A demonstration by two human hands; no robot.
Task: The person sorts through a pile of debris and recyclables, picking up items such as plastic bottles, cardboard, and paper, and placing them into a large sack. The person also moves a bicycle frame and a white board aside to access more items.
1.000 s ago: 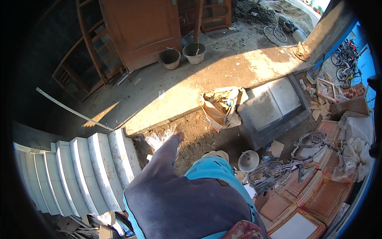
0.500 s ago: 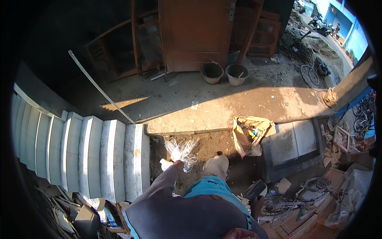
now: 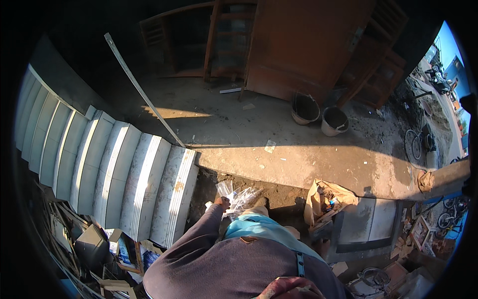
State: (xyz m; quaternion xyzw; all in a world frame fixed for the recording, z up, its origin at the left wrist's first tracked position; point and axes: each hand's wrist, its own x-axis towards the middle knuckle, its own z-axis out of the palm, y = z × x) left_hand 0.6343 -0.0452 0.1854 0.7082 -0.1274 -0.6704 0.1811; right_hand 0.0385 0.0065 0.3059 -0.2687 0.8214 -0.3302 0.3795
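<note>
My left hand (image 3: 222,203) is closed on crumpled clear plastic (image 3: 241,200), low over the dirt strip beside the steps. Bunched and shiny, the plastic spreads out beyond my fingers, and a whitish part of it shows to the left of the hand. To the right of my body hangs a small dark-brown shape that looks like my right hand (image 3: 322,246); it is in shadow and its fingers cannot be made out. Nearest to it is an open brown paper sack (image 3: 311,205) with mixed scraps inside.
Tiled steps (image 3: 172,194) rise at the left, with a pale pole (image 3: 142,92) leaning beyond them. Two buckets (image 3: 304,108) stand by a wooden door (image 3: 303,47). A dark-framed panel (image 3: 366,222) lies right of the sack. Piled scrap (image 3: 92,246) fills the lower left.
My view has turned and shifted, so the steps, buckets and sack appear elsewhere. My body has moved forward toward the dirt strip. My left hand keeps hold of the plastic.
</note>
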